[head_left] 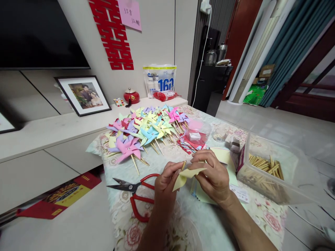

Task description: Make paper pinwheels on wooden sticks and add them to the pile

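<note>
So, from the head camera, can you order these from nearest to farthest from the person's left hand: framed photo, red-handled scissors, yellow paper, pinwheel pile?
From the left hand:
1. Yellow paper, held in it.
2. Red-handled scissors, just to its left.
3. Pinwheel pile, farther forward, slightly left.
4. Framed photo, beyond the pile, far left.

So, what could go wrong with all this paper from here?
The yellow paper, bent between the left hand and right hand, might crease or tear. The slightly open scissors, right beside the left hand, could get knocked. The piled pinwheels might bend one another's blades.
</note>
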Available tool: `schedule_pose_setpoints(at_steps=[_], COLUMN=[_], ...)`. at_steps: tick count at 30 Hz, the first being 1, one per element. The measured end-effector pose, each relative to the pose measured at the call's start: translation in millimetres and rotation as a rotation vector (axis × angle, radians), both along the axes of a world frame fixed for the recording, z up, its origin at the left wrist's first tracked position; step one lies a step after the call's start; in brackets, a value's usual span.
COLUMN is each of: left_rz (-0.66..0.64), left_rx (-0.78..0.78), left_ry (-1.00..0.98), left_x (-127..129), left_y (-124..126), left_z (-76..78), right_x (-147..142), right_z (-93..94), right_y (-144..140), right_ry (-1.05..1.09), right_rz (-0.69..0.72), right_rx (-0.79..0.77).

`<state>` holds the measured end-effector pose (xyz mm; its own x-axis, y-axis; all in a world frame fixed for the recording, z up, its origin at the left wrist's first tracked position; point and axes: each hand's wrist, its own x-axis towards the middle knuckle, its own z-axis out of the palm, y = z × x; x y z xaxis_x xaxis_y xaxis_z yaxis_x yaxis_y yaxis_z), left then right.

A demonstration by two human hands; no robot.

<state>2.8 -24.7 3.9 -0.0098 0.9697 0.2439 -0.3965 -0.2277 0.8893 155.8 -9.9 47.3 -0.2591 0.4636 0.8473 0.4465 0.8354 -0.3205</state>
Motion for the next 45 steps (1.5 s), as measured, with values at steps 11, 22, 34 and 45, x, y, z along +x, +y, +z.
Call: schedule_pose_setpoints(at_steps=[11,22,34,45], left_rz=[-0.019,0.014,0.159,0.245], left_rx=[0.165,0.215,0.333,0.478], left_ry=[0.090,0.148,0.333,0.615], left_x=[-5,-7,-8,-17], left_y=[4,5,0,-4], left_z=[-4.1,-3.8,2.4,5.7], right_x=[-1,-1,1,-2], right_z=[-0.9,-0.7,2.8,1.9], right_y=[-2,-2,1,1], right_ry=[-0.009,-0.014,-0.018,0.007], right_rz=[-0.023,-0.022,0.027,-0.008], right_rx=[0.048,0.047,-0.019,0.034])
